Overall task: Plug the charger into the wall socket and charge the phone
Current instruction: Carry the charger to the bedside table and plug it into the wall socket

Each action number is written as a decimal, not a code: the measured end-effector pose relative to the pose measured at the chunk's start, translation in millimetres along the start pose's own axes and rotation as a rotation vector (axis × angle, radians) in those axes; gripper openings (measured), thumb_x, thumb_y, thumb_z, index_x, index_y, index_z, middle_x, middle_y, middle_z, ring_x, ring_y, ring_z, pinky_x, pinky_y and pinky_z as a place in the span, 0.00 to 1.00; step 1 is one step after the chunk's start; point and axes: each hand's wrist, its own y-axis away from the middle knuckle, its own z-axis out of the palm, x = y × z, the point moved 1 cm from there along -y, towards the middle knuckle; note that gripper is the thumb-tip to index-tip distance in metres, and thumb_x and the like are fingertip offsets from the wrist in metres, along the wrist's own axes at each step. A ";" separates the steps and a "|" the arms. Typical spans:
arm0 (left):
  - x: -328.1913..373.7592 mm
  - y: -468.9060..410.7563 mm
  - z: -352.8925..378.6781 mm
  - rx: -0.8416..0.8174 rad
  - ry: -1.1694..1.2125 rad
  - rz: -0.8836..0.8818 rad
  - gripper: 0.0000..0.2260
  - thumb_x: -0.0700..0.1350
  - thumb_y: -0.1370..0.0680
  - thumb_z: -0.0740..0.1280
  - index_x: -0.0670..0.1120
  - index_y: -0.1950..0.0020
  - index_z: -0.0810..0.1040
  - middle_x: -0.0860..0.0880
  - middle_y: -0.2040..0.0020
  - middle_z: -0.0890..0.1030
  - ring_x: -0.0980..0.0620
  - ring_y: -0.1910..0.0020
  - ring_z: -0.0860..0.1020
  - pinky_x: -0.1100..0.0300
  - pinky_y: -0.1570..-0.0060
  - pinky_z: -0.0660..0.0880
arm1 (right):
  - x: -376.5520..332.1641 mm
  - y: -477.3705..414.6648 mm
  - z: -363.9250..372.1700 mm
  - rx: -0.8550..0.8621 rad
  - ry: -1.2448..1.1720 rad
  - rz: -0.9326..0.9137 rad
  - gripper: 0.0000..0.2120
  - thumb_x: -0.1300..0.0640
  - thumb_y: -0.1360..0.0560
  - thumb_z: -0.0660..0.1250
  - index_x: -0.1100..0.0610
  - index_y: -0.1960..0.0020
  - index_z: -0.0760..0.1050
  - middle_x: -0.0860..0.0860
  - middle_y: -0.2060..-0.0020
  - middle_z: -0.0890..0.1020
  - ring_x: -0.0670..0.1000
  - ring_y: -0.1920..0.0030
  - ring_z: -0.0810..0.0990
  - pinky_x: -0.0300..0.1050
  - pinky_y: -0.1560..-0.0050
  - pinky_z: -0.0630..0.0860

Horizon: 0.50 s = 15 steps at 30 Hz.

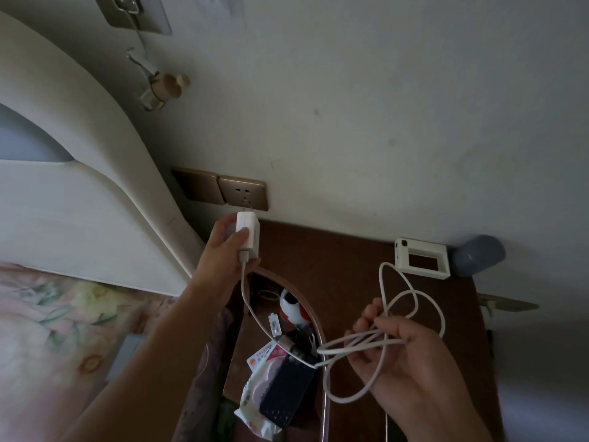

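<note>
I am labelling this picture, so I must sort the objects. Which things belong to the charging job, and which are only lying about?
For the job:
- white charger, held in the left hand
- white cable, loops gathered in the right hand
- gold wall socket

Lying about:
- white frame-like case on the nightstand
- grey cylinder
- wipes packet
- red-and-white toy
</note>
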 end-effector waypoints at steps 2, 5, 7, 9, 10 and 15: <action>-0.1 -11.8 -1.2 0.012 0.008 -0.012 0.15 0.45 0.21 0.62 0.57 0.35 0.71 0.41 0.33 0.66 0.41 0.41 0.74 0.51 0.51 0.79 | 1.5 -5.3 3.8 0.004 0.005 0.007 0.10 0.68 0.28 0.61 0.60 0.53 0.79 0.54 0.63 0.80 0.53 0.60 0.77 0.54 0.46 0.75; 0.8 -26.0 -2.7 0.039 0.013 -0.013 0.14 0.46 0.21 0.62 0.60 0.37 0.71 0.42 0.32 0.65 0.42 0.41 0.74 0.51 0.52 0.79 | 2.7 -11.7 7.9 0.007 0.012 0.013 0.10 0.68 0.28 0.60 0.60 0.53 0.78 0.55 0.64 0.80 0.53 0.60 0.76 0.54 0.50 0.75; 2.3 -33.7 -4.2 0.058 0.034 -0.022 0.12 0.47 0.21 0.62 0.61 0.40 0.72 0.43 0.32 0.65 0.42 0.40 0.73 0.52 0.52 0.79 | 3.1 -15.0 10.6 0.014 0.013 0.012 0.11 0.68 0.28 0.59 0.60 0.53 0.78 0.55 0.63 0.80 0.53 0.61 0.76 0.54 0.51 0.74; 3.7 -39.9 -5.0 0.067 0.044 -0.026 0.11 0.47 0.21 0.63 0.62 0.42 0.72 0.43 0.31 0.65 0.42 0.39 0.72 0.53 0.53 0.79 | 4.4 -18.4 13.0 0.029 0.013 0.015 0.11 0.68 0.28 0.59 0.60 0.52 0.78 0.55 0.63 0.79 0.53 0.61 0.75 0.54 0.50 0.74; 4.1 -42.6 -5.1 0.070 0.040 -0.026 0.11 0.47 0.21 0.63 0.63 0.44 0.72 0.43 0.31 0.65 0.42 0.38 0.72 0.53 0.53 0.79 | 5.4 -20.2 14.4 0.036 0.013 0.017 0.11 0.68 0.28 0.59 0.60 0.52 0.78 0.55 0.62 0.79 0.53 0.61 0.75 0.54 0.49 0.73; 4.7 -50.3 -7.7 0.077 0.032 -0.027 0.11 0.46 0.21 0.63 0.63 0.45 0.74 0.43 0.30 0.65 0.41 0.36 0.70 0.53 0.51 0.79 | 9.0 -24.9 19.5 0.055 0.022 0.033 0.17 0.68 0.37 0.61 0.59 0.50 0.78 0.55 0.62 0.79 0.53 0.60 0.75 0.55 0.43 0.71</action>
